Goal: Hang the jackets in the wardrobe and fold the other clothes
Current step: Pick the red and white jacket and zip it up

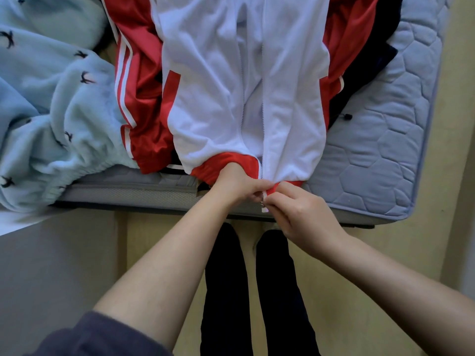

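We're in a bedroom at home: a bare quilted mattress [385, 140] fills the view, a fluffy blue blanket [51, 98] with little bird prints bunched at one side, a red-and-white jacket [218, 86] spread on top, pale wooden floor [144, 240] below.

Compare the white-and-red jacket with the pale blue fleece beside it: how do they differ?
The jacket is white with red trim; the fleece is pale blue with small dark motifs. The jacket lies spread flat; the fleece is crumpled. The left hand and right hand pinch the jacket's hem; nothing touches the fleece. Both lie on the mattress.
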`<state>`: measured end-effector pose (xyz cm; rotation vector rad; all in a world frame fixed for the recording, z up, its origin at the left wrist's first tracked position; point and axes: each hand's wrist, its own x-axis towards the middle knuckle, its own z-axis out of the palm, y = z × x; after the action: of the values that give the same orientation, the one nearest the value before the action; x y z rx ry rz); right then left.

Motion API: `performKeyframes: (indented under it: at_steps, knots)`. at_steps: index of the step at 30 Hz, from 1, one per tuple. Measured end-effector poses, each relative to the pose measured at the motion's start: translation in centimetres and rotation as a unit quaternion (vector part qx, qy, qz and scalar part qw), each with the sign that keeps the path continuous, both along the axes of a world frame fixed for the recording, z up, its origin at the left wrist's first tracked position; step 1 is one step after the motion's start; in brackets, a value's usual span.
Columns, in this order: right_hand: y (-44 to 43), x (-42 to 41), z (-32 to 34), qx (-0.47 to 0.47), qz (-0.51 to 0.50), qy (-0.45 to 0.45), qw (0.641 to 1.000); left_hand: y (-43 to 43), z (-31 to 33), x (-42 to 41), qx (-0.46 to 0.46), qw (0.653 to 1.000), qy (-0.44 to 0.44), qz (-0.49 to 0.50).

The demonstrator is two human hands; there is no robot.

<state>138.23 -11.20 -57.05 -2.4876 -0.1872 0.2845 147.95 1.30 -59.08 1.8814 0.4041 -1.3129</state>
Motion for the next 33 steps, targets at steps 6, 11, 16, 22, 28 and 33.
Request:
performKeyframes:
  at_steps: [6, 11, 16, 22, 28, 33]
  knots:
    - [-0.9, -1.2, -1.3, -0.015, 0.028, 0.022, 0.999, -0.4, -0.5, -0.2, -0.008, 0.998, -0.001, 0.056]
    - [-0.1, -1.1, 0.1, 0.258, -0.329, 0.361, 0.833, -0.2, -0.3, -0.5, -0.028, 0.997, 0.004, 0.078]
    - [1.3, -0.1, -0.4, 0.531, -0.494, 0.51, 0.463, 0.2, -0.2, -0.9, -0.071, 0.996, -0.011, 0.06]
    - [2.4, -0.2, -0.9, 0.536, -0.514, 0.46, 0.486, 2.0, 0.2, -0.8, -0.102, 0.991, 0.038, 0.082]
    - [1.5, -0.5, -0.6, 0.553, -0.514, 0.437, 0.489, 2.2, -0.5, -1.4, -0.091, 0.952, 0.098, 0.274]
    - [0.9, 0.3, -0.1, 0.558, -0.541, 0.382, 0.5, 1.8, 0.8, -1.4, -0.185, 0.928, 0.112, 0.303]
